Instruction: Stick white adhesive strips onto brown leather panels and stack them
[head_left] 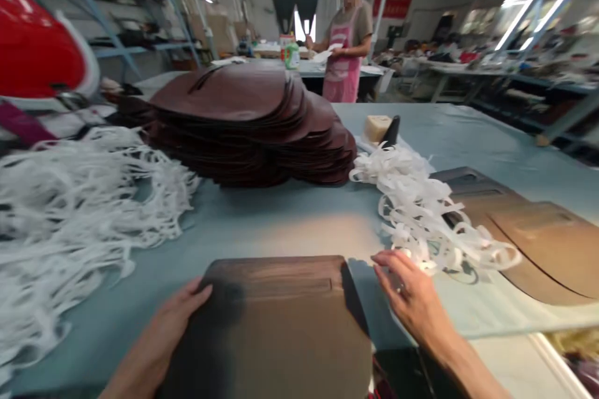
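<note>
A flat brown leather-like panel point(281, 330) with rounded corners and a narrow slot outline near its far edge lies in front of me. My left hand point(180, 312) grips its left edge, thumb on top and the other fingers hidden beneath. My right hand point(407, 293) is off the panel's right side, fingers stretched and partly apart, with nothing visible in them. Just beyond those fingertips is a heap of curled white strips point(412, 199); whether they touch it I cannot tell.
A tall stack of dark maroon panels point(253, 118) stands on the blue-green table point(271, 218). More white strips point(84, 199) pile up at left. Several brown panels point(538, 237) lie at right. Behind the strips sits a pale block point(377, 128). A person in a pink apron point(344, 43) stands farther back.
</note>
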Demonstrator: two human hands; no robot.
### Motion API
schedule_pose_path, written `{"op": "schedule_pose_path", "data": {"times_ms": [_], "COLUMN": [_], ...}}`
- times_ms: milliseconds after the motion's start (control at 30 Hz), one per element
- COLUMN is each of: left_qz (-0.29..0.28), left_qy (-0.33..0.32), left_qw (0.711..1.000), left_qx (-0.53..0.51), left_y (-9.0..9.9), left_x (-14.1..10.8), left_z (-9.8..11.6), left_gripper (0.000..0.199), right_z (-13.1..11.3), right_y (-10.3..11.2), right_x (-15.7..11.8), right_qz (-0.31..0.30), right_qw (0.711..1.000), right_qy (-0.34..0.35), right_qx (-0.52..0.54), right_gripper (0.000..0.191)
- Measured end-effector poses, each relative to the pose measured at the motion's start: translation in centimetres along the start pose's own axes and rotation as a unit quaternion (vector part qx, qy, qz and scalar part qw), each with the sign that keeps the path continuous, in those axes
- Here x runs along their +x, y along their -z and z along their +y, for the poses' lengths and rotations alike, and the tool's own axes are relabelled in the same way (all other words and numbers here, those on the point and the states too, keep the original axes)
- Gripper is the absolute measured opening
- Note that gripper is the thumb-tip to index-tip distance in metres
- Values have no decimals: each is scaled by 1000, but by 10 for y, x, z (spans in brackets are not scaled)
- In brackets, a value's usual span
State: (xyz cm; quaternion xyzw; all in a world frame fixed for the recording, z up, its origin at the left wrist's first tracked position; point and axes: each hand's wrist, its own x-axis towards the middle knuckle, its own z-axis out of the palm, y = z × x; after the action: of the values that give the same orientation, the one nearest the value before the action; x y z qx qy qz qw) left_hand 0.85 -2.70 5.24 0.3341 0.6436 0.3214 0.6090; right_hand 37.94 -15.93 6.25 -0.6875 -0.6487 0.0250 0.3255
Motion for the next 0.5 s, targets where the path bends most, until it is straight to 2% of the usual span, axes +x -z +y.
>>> {"op": "schedule_pose_path", "data": {"times_ms": [33,100,200,267,367,500], "left_qz": [5,-21,-63,-76,-100,-155], "left_qy": [13,19,-12,-31,-41,-53], "left_qw": [1000,999,995,993,991,985], "left_qx": [-12,-41,-74,-79,-81,-56], "left_y": [3,4,1,1,4,8], "left_x": [-2,-5,-4,-2,-1,-4], "left_z": [-2,-6,-10,-14,-14,-4], "left_gripper": [43,45,43,42,42,45], "right_z": [-4,9,50,63,41,-3], "right_y": [-15,-31,-29,-24,-39,-82], "right_x": [-3,-6,-2,7,20,28], "right_qz": [-39,-70,-16,-9,-44,-37], "right_qw": [999,995,992,994,996,995], "right_qy": [26,51,27,2,-22,-1], "right_qx": [1,-42,-120,-106,-80,-89], "right_gripper": [23,26,31,32,35,61]}}
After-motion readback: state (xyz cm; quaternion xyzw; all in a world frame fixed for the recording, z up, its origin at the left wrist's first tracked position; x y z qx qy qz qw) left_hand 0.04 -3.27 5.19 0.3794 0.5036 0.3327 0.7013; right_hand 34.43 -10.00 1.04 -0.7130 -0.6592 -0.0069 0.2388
